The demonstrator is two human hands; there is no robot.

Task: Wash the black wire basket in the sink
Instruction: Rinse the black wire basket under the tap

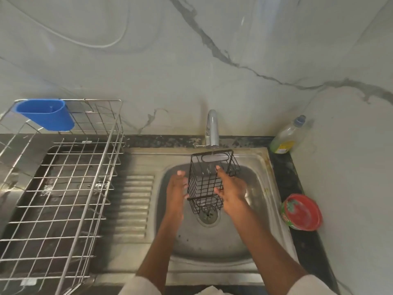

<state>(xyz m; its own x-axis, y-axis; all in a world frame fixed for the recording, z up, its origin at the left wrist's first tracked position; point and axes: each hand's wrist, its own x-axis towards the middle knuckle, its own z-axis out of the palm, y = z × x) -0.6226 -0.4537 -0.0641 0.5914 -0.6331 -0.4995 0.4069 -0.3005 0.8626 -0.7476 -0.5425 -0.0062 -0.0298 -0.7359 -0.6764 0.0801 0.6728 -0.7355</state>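
The black wire basket (207, 179) is held upright over the steel sink (261, 167), directly below the chrome tap (212, 128), above the drain (208, 216). My right hand (230, 188) grips its right side, with the index finger on the wires and the thumb against the front. My left hand (176, 189) lies flat against the basket's left side with straight fingers. Water looks to be falling from the tap onto the basket's top edge.
A steel wire dish rack (63, 188) with a blue plastic cup holder (45, 113) stands on the left drainboard. A dish soap bottle (287, 137) and a red tub (302, 211) sit on the dark counter right of the sink. A marble wall rises behind.
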